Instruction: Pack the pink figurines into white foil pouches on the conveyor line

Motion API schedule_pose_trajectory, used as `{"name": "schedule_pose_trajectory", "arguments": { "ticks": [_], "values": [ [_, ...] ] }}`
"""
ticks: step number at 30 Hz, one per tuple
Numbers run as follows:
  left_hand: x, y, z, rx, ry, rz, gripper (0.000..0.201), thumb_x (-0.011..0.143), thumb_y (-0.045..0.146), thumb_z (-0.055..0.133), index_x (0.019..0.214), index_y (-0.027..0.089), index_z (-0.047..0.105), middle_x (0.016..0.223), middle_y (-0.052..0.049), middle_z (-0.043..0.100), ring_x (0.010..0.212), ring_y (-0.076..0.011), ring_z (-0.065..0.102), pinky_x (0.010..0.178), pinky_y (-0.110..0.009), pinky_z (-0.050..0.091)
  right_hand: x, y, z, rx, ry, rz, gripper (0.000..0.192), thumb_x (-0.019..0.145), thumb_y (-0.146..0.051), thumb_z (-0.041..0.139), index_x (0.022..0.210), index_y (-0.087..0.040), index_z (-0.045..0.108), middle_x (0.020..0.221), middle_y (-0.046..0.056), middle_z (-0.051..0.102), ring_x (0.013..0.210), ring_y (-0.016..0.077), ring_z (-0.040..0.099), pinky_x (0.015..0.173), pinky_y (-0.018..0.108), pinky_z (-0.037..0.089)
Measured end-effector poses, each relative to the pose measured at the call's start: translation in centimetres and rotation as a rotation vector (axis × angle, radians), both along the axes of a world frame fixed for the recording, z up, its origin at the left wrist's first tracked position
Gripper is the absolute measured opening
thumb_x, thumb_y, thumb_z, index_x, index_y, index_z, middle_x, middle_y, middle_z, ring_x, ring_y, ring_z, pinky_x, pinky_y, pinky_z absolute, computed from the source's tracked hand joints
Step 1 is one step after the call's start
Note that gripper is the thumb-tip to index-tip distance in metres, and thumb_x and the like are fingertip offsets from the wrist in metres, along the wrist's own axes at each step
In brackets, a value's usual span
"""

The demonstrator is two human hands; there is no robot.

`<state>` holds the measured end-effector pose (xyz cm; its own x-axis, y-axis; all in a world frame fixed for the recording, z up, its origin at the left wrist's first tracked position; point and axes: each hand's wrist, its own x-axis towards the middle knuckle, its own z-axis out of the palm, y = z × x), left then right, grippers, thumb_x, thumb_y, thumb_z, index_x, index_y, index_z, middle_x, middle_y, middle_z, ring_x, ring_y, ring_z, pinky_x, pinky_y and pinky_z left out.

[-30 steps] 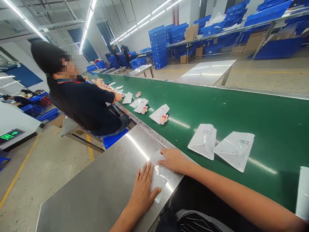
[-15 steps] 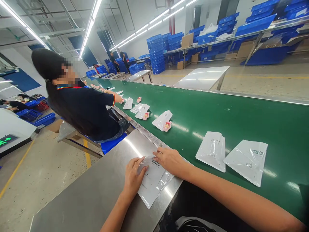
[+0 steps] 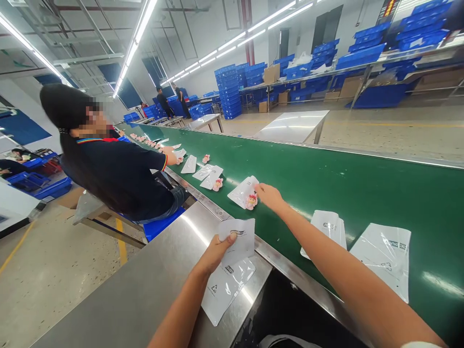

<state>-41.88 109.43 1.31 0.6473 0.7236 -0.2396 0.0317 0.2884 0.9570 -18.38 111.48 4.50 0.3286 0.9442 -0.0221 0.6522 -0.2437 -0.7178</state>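
The left hand pinched a pouch by its edge at lower centre, while the right hand, fingers loosely open, reached just right of the doll on the belt, up-right of the pouch

Single head-worn view, looking forward and down, close over conveyor belt

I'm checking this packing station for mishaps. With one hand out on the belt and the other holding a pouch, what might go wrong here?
1. The right hand reaches for the small pink figure, which lies against a pouch on the belt; that pouch may get dragged along.
2. The left hand pinches the held pouch by one edge, so it may slip.
3. The spare pouch reaches the steel table's edge and may slide off.
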Motion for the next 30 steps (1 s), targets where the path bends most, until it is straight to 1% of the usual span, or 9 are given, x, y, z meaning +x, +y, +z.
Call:
{"name": "schedule_pose_trajectory", "arguments": {
  "ticks": [3, 7, 12, 15, 17, 20, 23, 26, 30],
  "values": [
    [1.8, -0.7, -0.7, -0.048, -0.026, 0.068, 0.038, 0.068, 0.044, 0.071, 0.083, 0.01, 0.064, 0.073, -0.005, 0.063, 0.067, -0.0167, 0.058, 0.066, -0.026, 0.045, 2.8, 1.3, -1.5, -0.091, 0.006, -0.075, 0.037, 0.089, -0.037, 0.033, 0.083, -0.014, 0.062, 0.073, 0.008, 0.064, 0.066, 0.0178, 0.056, 0.058, 0.026, 0.036],
    [2.4, -1.3, -1.3, -0.016, -0.004, 0.113, 0.043, 0.058, 0.044, 0.078, 0.076, 0.009, 0.062, 0.064, -0.003, 0.06, 0.059, -0.0147, 0.054, 0.058, -0.024, 0.042, 3.0, 0.8, -2.2, -0.073, 0.047, -0.052, 0.025, 0.08, -0.032, 0.049, 0.062, -0.016, 0.057, 0.06, 0.003, 0.059, 0.059, 0.0149, 0.053, 0.055, 0.024, 0.036],
    [1.9, -1.3, -1.9, 0.056, 0.013, 0.116, 0.044, 0.055, 0.04, 0.079, 0.081, 0.011, 0.06, 0.065, 0.0, 0.058, 0.058, -0.0117, 0.049, 0.054, -0.021, 0.038, 1.0, -2.1, 0.6, 0.122, 0.15, -0.009, 0.033, 0.083, -0.046, 0.042, 0.073, -0.019, 0.057, 0.067, -0.001, 0.059, 0.063, 0.0114, 0.054, 0.056, 0.021, 0.039],
    [2.0, -1.3, -2.2, 0.105, 0.001, 0.149, 0.043, 0.056, 0.039, 0.078, 0.084, 0.012, 0.061, 0.069, -0.001, 0.06, 0.062, -0.0129, 0.051, 0.057, -0.021, 0.039, -0.2, -4.2, 2.3, 0.216, 0.367, 0.063, 0.038, 0.082, -0.054, 0.041, 0.076, -0.019, 0.056, 0.064, -0.002, 0.058, 0.056, 0.01, 0.051, 0.05, 0.02, 0.04],
    [2.3, -1.6, -2.2, 0.118, -0.026, 0.18, 0.045, 0.056, 0.039, 0.078, 0.087, 0.012, 0.061, 0.073, -0.001, 0.061, 0.065, -0.0143, 0.052, 0.06, -0.022, 0.04, -1.0, -5.4, 2.7, 0.24, 0.468, 0.112, 0.036, 0.079, -0.052, 0.049, 0.071, -0.018, 0.056, 0.059, -0.002, 0.056, 0.052, 0.0099, 0.049, 0.047, 0.021, 0.038],
    [2.9, -2.1, -2.0, 0.118, -0.039, 0.198, 0.048, 0.058, 0.042, 0.077, 0.092, 0.012, 0.061, 0.076, -0.003, 0.061, 0.068, -0.0156, 0.053, 0.062, -0.024, 0.041, -2.0, -7.0, 2.6, 0.237, 0.374, 0.151, 0.031, 0.079, -0.046, 0.053, 0.066, -0.018, 0.058, 0.059, -0.002, 0.057, 0.053, 0.0104, 0.049, 0.049, 0.022, 0.037],
    [3.3, -2.7, -1.0, 0.135, -0.028, 0.146, 0.05, 0.059, 0.045, 0.075, 0.093, 0.011, 0.06, 0.077, -0.004, 0.061, 0.069, -0.0161, 0.052, 0.062, -0.024, 0.039, -2.9, -8.2, 2.7, 0.263, 0.247, 0.227, 0.026, 0.083, -0.041, 0.051, 0.072, -0.02, 0.062, 0.069, -0.001, 0.063, 0.062, 0.0121, 0.054, 0.055, 0.024, 0.041],
    [3.5, -3.1, 0.4, 0.161, -0.02, 0.039, 0.048, 0.062, 0.046, 0.074, 0.091, 0.011, 0.059, 0.077, -0.004, 0.059, 0.07, -0.0161, 0.052, 0.063, -0.024, 0.038, -3.5, -9.4, 3.4, 0.387, 0.038, 0.383, 0.023, 0.086, -0.035, 0.05, 0.078, -0.022, 0.067, 0.105, 0.003, 0.063, 0.094, 0.018, 0.056, 0.081, 0.033, 0.043],
    [3.9, -3.6, 1.4, 0.301, -0.018, 0.004, 0.036, 0.068, 0.04, 0.069, 0.089, 0.012, 0.058, 0.079, -0.003, 0.058, 0.075, -0.0166, 0.051, 0.066, -0.025, 0.039, -3.9, -11.2, 4.2, 0.359, -0.168, 0.592, 0.042, 0.092, -0.041, 0.038, 0.074, -0.021, 0.07, 0.139, 0.001, 0.039, 0.129, 0.0264, 0.029, 0.103, 0.046, 0.026]
  ]
}}
